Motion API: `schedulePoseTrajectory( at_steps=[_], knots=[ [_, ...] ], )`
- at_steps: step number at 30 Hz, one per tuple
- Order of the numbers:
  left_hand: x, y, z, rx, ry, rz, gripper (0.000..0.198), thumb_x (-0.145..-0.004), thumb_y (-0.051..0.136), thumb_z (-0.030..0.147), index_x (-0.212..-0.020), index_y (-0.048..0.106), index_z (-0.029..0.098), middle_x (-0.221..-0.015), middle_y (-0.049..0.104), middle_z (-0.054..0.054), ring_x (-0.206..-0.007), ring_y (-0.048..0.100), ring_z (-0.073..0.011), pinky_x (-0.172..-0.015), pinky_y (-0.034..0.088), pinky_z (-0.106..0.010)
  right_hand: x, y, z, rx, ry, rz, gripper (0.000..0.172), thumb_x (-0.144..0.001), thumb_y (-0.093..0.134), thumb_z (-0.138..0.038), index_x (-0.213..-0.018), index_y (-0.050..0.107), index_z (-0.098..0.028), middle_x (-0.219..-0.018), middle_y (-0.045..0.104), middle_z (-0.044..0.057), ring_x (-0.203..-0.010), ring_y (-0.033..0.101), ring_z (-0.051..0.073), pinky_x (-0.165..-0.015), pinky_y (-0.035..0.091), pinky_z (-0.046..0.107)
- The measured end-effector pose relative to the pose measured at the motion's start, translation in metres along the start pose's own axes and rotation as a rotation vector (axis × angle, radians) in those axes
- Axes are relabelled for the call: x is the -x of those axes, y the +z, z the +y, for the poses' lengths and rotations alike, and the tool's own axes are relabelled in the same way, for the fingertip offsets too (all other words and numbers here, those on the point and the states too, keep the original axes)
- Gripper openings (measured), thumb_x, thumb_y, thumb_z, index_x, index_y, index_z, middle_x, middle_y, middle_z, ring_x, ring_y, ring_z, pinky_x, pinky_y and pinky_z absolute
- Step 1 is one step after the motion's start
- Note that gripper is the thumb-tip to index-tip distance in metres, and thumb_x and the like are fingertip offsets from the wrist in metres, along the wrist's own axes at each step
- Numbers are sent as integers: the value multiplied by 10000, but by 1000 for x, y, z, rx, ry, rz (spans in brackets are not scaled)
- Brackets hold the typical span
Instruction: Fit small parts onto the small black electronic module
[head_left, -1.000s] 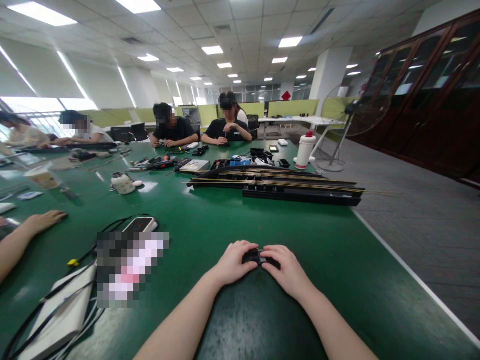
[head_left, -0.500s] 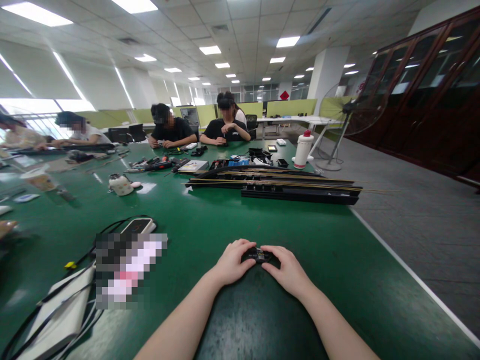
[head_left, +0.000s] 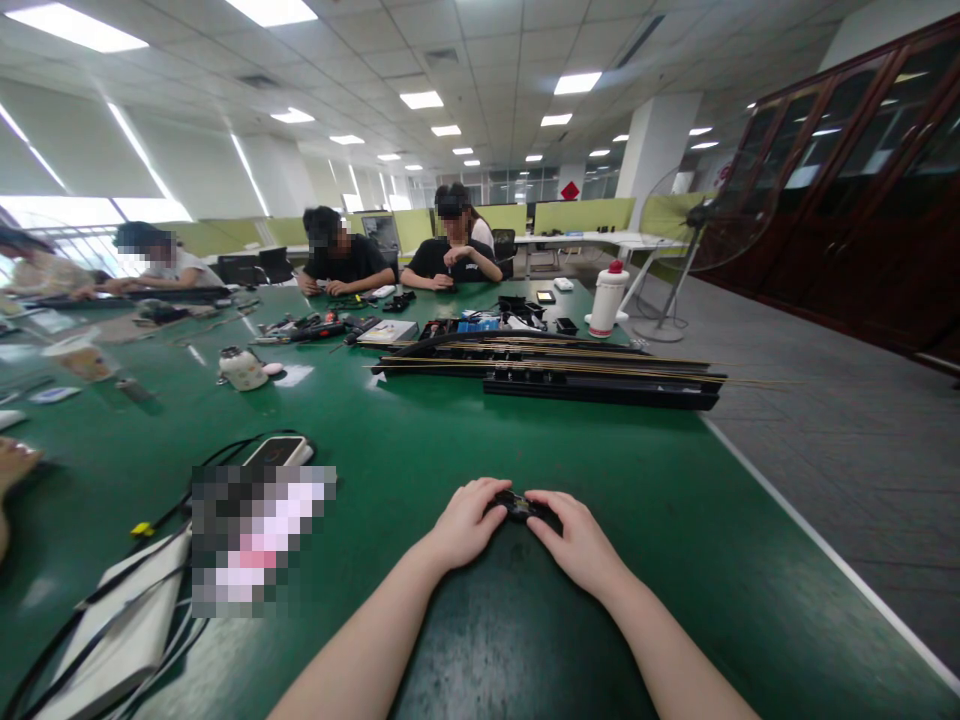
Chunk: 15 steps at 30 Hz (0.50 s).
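Between my two hands is a small black part (head_left: 517, 505) with a bit of metal showing on its top; its exact kind is too small to make out. My left hand (head_left: 466, 520) grips its left end, thumb in front and fingers behind. On the other end, my right hand (head_left: 574, 530) closes in the same way. Both forearms reach in from the bottom edge over the green table (head_left: 420, 440). The ends of the part are partly hidden by my fingers.
Long black rails (head_left: 600, 388) with thin brass-coloured rods lie across the table ahead. A white bottle (head_left: 607, 300) with a red cap stands behind them. Left are a power bank (head_left: 279, 452), cables and a patterned cup (head_left: 244, 368). Another person's hand (head_left: 16, 465) shows at the left edge.
The black part has tilted slightly between my fingers, and my left thumb has shifted up over its front. At the left edge, another person's hand has come further into view.
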<state>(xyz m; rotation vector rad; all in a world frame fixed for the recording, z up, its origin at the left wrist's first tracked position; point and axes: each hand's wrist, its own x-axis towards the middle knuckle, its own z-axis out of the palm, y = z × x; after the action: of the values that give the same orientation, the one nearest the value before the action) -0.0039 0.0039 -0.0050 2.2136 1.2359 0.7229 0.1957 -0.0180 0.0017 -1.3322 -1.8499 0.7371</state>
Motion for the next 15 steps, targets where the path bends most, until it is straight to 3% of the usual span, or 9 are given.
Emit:
schedulePoseTrajectory(
  at_steps=[15],
  knots=[
    [-1,2,-4,2,-21,12,311,-907,403,224,-1186,539,201,-1151,599,-64,-1087,520,-203,-962,395,-362,-1,2,3,98,17,-49,291,-820,516,-297,-1078,623,-215,-1106,654,77,-1042,579,230,-943,425,403]
  ],
)
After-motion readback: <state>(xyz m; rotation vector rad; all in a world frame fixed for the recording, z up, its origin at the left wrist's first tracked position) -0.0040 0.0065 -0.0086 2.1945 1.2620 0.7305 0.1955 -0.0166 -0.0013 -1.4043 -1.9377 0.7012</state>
